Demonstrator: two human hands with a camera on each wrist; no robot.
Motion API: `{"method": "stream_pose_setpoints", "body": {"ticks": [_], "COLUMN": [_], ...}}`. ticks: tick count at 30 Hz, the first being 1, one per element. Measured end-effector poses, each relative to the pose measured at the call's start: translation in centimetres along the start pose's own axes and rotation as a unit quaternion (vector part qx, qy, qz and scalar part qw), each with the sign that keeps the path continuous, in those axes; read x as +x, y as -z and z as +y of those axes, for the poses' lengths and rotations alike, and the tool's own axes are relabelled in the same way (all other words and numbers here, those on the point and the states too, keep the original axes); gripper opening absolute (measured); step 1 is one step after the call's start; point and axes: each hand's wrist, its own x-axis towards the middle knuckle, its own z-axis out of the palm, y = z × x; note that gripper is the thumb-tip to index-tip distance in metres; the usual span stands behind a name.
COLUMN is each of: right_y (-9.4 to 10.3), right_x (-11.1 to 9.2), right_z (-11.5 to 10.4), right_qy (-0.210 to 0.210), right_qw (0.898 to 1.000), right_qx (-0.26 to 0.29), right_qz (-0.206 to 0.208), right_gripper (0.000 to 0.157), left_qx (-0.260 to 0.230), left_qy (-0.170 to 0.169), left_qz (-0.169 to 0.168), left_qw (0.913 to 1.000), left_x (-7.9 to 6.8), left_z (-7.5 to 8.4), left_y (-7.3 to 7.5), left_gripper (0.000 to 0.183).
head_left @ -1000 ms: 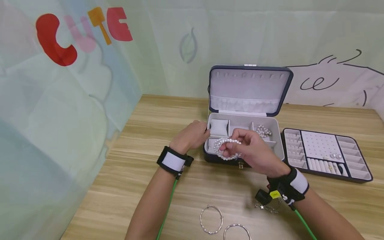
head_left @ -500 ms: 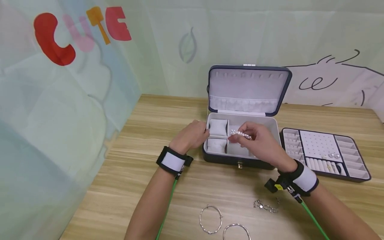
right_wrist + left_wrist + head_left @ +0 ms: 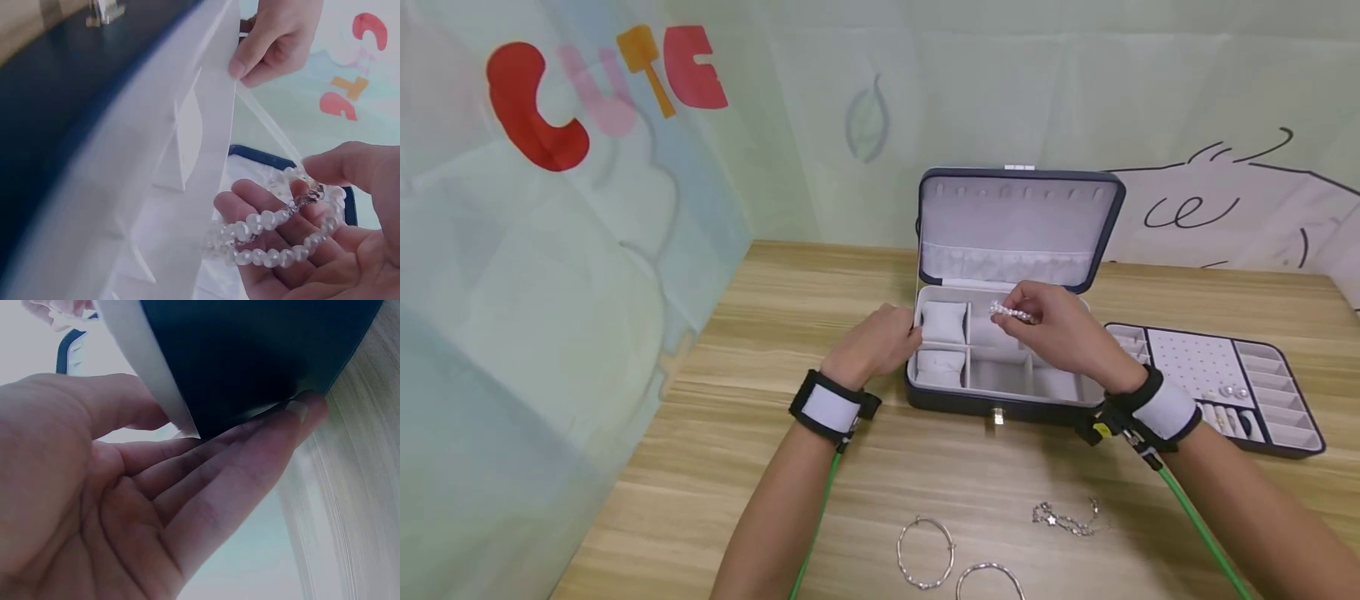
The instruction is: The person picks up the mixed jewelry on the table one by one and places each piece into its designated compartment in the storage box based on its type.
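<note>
A dark blue jewelry box [image 3: 951, 402] with a pale divided inside stands with its lid up. My left hand [image 3: 877, 337] grips its left side: in the left wrist view the thumb lies over the pale rim and the fingers [image 3: 231, 487] run along the dark outer wall. My right hand [image 3: 1063, 329] pinches a pearl bracelet [image 3: 1011, 313] above the back middle compartment. In the right wrist view the pearl strands [image 3: 269, 257] with a silver clasp loop down across the fingers. The back right compartment is hidden behind the right hand.
White cushions [image 3: 943, 322] fill the two left compartments. To the box's right lies a divided jewelry tray [image 3: 1281, 400] with rings and earrings. Nearer me on the wooden table are two silver bangles [image 3: 901, 567] and a chain bracelet with a star [image 3: 1063, 523].
My right hand has moved back with the pearl bracelet, from over the box's front to above the back middle compartment. The left hand keeps its place at the box's left side.
</note>
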Motion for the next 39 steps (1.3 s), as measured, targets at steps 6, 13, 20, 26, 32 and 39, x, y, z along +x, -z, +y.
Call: {"method": "stream_pose_setpoints", "body": {"ticks": [6,13,20,26,32,39], "right_y": [0.5,0.0,-0.5,-0.5,-0.7,-1.5], "right_x": [1.0,2.1,3.4,4.3,5.1,5.9], "right_z": [0.3,0.8,0.7,0.7,1.2,1.3], "right_qy": [0.011,0.025,0.051,0.030,0.038,0.049], "right_qw": [0.999,0.996,0.990,0.984,0.979,0.971], "right_qx": [-0.027,-0.052,-0.091,-0.119,-0.140,-0.158], "right_qz": [-0.039,-0.062,-0.094,-0.132,-0.143,-0.171], "right_gripper": [0.015,0.014,0.015,0.016,0.013,0.012], "left_qx": [-0.001,-0.003,-0.004,-0.008,-0.009,-0.009], "left_qy": [0.001,0.000,0.002,0.001,-0.002,0.000], "left_qz": [-0.002,-0.002,-0.002,-0.003,-0.001,-0.004], "left_qw": [1.0000,1.0000,1.0000,1.0000,1.0000,0.9999], "left_x": [-0.1,-0.1,-0.1,-0.1,0.0,-0.1], "left_z": [0.0,0.0,0.0,0.0,-0.1,0.0], "left_y": [-0.1,0.0,0.1,0.0,0.1,0.2], "left_gripper": [0.036,0.036,0.036,0.036,0.036,0.036]}}
